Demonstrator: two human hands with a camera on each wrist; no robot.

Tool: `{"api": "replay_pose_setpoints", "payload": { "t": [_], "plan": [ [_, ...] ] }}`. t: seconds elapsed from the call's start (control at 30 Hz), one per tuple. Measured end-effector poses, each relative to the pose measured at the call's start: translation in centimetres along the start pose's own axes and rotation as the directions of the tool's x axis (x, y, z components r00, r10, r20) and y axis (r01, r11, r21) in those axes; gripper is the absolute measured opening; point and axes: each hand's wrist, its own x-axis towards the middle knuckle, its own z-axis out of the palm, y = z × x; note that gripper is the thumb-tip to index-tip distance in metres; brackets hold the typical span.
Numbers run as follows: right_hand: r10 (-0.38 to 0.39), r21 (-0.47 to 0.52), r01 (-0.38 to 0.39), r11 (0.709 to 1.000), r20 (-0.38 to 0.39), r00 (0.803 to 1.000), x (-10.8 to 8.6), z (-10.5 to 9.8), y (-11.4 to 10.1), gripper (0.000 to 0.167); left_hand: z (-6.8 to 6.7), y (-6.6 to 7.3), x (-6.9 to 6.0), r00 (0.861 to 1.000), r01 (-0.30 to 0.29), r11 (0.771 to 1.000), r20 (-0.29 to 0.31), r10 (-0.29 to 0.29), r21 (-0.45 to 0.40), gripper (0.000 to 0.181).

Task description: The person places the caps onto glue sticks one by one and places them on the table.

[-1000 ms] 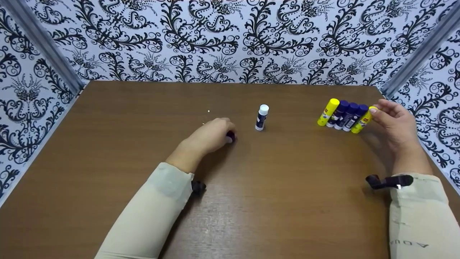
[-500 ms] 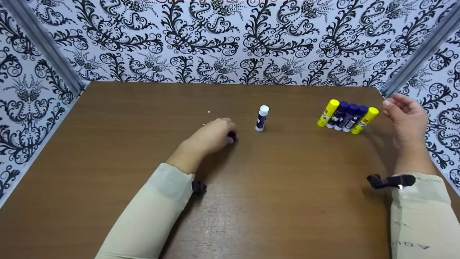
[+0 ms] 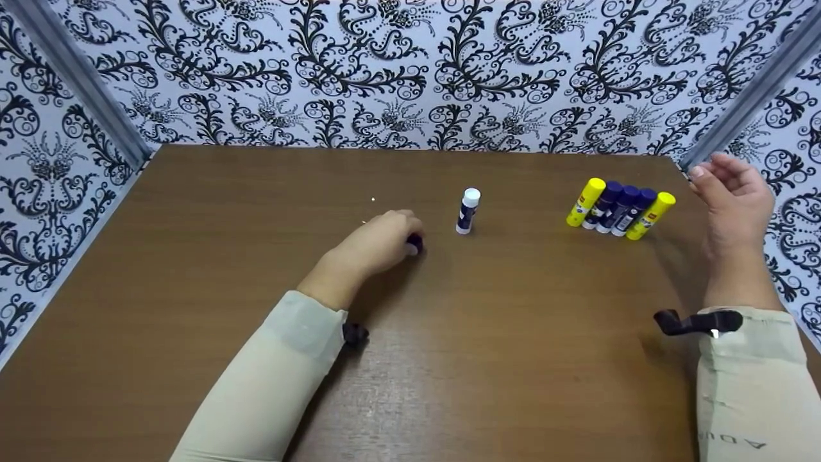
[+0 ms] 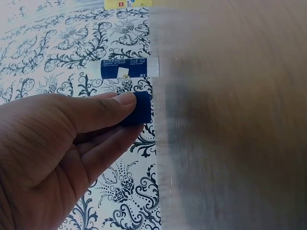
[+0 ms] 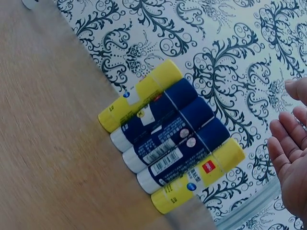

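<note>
My left hand (image 3: 378,242) pinches a dark blue glue stick cap (image 4: 141,108) between thumb and fingers, low over the table. Just to its right an uncapped glue stick (image 3: 467,212) with a blue label and white top stands upright, apart from the hand. At the right, glue sticks stand side by side in a row: a yellow glue stick (image 3: 586,203) at the left end, several dark blue glue sticks (image 3: 621,209) between, another yellow glue stick (image 3: 651,216) at the right end. Beside this row my right hand (image 3: 734,202) hovers, fingers loosely bent, holding nothing.
The brown wooden table (image 3: 513,333) runs back to a wall (image 3: 397,83) with a black-and-white scroll pattern. Tiny white specks (image 3: 373,199) lie beyond the left hand. Grey metal posts (image 3: 750,83) mark the back corners.
My right hand has let go of the right-end yellow glue stick and moved up and to the right, away from the row. The left hand has stayed in place with the cap.
</note>
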Motion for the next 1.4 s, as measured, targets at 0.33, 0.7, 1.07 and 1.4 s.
{"api": "replay_pose_setpoints", "payload": {
  "t": [0.33, 0.7, 1.07, 1.4],
  "plan": [
    [-0.001, -0.042, 0.004, 0.999, 0.087, 0.996, -0.4, 0.9, 0.0, 0.031, -0.1, 0.4, 0.1, 1.0, 0.011, 1.0, 0.002, -0.011, 0.002, 0.011],
    [0.031, -0.096, -0.015, 0.995, 0.174, 0.984, -1.8, 3.0, 0.5, 0.029, 0.0, 0.6, 0.0, 1.0, 0.012, 1.0, 0.0, -0.012, -0.002, 0.012],
    [0.067, -0.169, -0.024, 0.985, 0.254, 0.965, -3.1, 6.1, 1.2, 0.036, -0.8, 1.0, -0.2, 1.0, 0.015, 0.999, -0.011, -0.016, -0.028, 0.015],
    [0.089, -0.211, -0.02, 0.977, 0.323, 0.942, -3.7, 7.8, 2.1, 0.033, -0.9, 1.0, -0.1, 1.0, 0.0, 0.999, -0.022, -0.001, -0.044, 0.015]
  ]
}}
